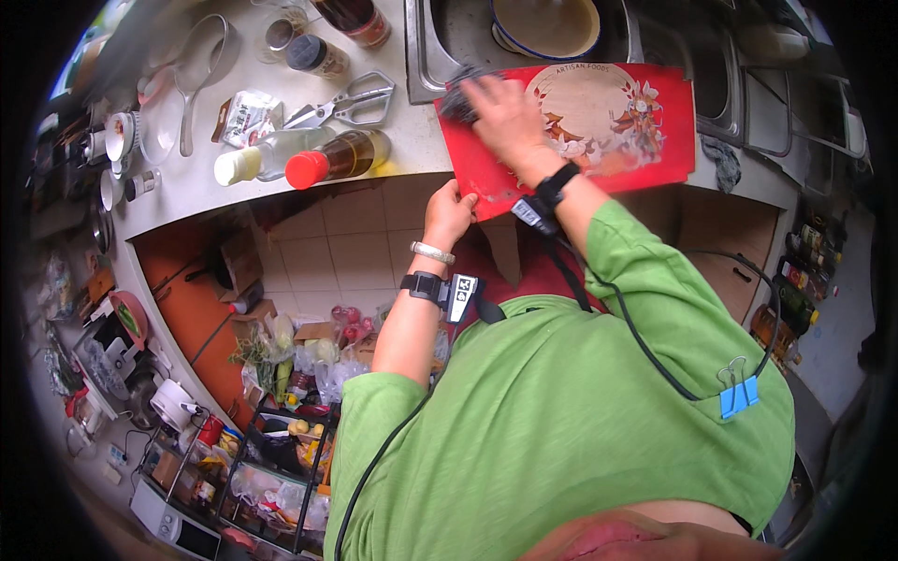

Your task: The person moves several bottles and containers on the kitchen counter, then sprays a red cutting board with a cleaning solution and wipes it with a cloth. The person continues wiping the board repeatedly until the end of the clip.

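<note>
A red rectangular board or mat (652,172) with a printed floral wreath lies across the counter edge and partly over the sink rim. My left hand (450,212) grips its near left corner between thumb and fingers. Over its far left corner, my right hand (505,119) presses a dark grey cloth (459,95) against the surface. The cloth looks blurred. What lies under my right palm is hidden.
An enamel basin (547,28) stands in the steel sink (438,42). Left of the board are a red-capped bottle (344,160), a clear bottle (280,154), kitchen scissors (351,102) and a seasoning packet (252,116). Another grey cloth (721,163) hangs at right.
</note>
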A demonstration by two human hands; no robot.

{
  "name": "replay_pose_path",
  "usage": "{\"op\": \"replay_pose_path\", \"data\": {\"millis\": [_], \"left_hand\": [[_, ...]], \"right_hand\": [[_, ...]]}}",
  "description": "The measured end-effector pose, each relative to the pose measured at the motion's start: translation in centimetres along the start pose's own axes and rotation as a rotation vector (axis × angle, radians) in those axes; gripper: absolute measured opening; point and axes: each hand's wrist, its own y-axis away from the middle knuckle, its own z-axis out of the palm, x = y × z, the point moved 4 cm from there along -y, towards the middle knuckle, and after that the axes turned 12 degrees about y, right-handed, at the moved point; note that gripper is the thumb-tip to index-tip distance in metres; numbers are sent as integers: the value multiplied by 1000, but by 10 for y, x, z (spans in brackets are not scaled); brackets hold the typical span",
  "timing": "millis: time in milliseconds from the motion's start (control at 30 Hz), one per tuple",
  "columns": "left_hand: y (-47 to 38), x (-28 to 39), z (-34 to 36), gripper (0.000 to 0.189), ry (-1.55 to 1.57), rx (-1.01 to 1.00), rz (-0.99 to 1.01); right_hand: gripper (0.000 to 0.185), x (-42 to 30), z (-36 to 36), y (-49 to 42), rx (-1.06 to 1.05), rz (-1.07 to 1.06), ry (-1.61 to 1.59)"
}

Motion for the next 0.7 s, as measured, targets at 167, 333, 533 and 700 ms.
{"op": "replay_pose_path", "data": {"millis": [167,333,533,700], "left_hand": [[3,0,4,10,61,65,-47],[4,8,4,8,-36,68,10],[4,-4,5,9,157,95,-63],[3,-2,6,9,154,84,-43]], "right_hand": [[59,92,-17,20,-118,355,269],[56,-3,2,-3,-85,157,42],[47,45,2,10,-40,128,106],[45,145,-18,36,-157,479,345]]}}
